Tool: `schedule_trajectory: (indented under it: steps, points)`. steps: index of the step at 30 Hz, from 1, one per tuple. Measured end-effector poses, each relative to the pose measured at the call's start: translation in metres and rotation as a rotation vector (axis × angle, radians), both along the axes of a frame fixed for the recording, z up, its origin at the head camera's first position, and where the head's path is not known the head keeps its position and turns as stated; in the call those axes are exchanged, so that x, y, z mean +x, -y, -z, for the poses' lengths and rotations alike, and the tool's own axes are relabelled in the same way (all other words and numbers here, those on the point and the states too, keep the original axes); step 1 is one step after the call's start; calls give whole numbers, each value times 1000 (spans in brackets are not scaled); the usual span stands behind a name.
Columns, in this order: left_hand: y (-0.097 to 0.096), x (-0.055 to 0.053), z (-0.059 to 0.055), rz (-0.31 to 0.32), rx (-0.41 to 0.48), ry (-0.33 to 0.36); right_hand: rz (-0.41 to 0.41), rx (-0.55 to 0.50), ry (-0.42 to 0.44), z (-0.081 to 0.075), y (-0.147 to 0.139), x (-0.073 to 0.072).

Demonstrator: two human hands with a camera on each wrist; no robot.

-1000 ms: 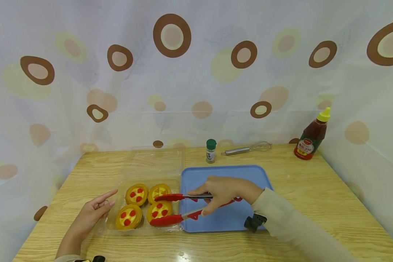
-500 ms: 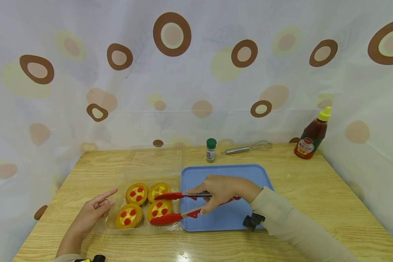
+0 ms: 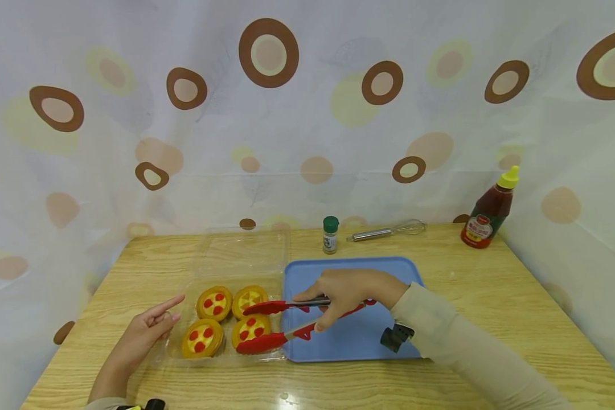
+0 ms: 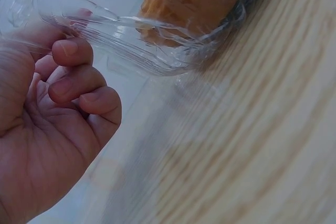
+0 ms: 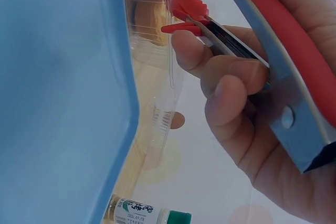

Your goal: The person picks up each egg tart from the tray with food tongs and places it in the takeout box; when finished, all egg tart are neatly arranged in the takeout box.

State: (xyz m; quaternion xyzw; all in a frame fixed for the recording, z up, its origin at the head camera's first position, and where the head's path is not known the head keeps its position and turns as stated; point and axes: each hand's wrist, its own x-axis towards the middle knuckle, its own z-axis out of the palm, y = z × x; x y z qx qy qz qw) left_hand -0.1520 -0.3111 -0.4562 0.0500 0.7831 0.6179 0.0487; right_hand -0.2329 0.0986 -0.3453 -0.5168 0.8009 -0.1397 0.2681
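Observation:
My right hand holds red-tipped metal tongs with their arms spread. The tongs' red tips straddle the near right tart, which has red pieces on a yellow top. This tart and the others sit in a clear plastic clamshell box, its lid laid back. At the box's left wall, my left hand pinches the plastic edge, index finger extended. In the left wrist view the remaining fingers are curled beside the wall. The right wrist view shows fingers wrapped about the tongs.
A blue tray lies right of the box, under my right hand. Behind it stand a green-capped seasoning shaker and, lying flat, a whisk. A sauce bottle with yellow nozzle stands at the far right, before the patterned cloth.
My right hand has risen slightly with the tong handles, while the red tips have stayed around the same tart. My left hand has kept its place at the box.

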Motion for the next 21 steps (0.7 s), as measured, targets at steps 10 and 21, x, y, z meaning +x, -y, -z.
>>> schedule_trajectory:
  steps: [10,21]
  points:
    - [-1,0,0,11,-6,2,28,-1,13,-1,-1,-3]
    - [-1,1,1,14,-4,-24,42,-69,47,10,-12,-8]
